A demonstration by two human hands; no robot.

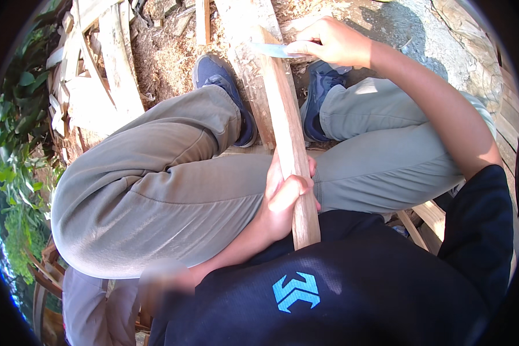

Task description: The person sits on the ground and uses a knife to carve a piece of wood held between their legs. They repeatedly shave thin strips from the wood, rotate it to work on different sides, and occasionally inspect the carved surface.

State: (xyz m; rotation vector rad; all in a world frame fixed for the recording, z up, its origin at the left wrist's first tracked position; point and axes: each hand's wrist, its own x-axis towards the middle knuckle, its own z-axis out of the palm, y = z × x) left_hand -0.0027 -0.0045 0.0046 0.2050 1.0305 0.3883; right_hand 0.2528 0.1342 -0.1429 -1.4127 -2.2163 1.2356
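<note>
My left hand (285, 193) is wrapped round the lower part of a long, pale wooden stick (288, 124) that runs between my knees, its near end against my dark shirt. The far end of the stick lies over a wide, rough plank (252, 86). My right hand (334, 43) is closed on the handle of a knife (271, 50), most of the handle hidden by the fingers. The knife's blade points left and lies across the stick near its far end.
My dark blue shoes (216, 75) stand on either side of the plank. Split wood pieces (112, 63) are heaped at the far left, with wood shavings (170, 57) on the ground. Green leaves (17, 179) line the left edge. A big log (470, 43) lies at the far right.
</note>
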